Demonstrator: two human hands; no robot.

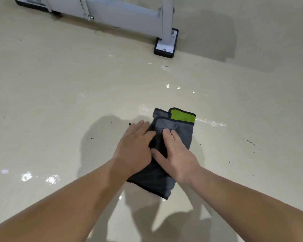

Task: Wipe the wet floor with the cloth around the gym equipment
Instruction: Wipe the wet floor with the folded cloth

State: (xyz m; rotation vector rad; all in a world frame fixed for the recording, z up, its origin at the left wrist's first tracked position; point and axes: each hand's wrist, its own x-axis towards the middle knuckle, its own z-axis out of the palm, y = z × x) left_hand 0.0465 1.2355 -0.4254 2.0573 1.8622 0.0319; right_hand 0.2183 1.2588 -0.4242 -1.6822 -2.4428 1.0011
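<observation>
A folded grey cloth with black trim and a green corner lies flat on the beige floor. My left hand presses palm-down on the cloth's left edge, its fingers partly on the floor. My right hand rests flat on the cloth's middle, fingers spread, thumb pointing toward the left hand. Thin streaks of water shine on the floor just right of the cloth and further up toward the gym equipment.
The grey metal frame of the gym equipment runs along the top, with a black-edged foot plate bolted beside its upright post. Small dark specks dot the floor. More wet glints lie at the lower left.
</observation>
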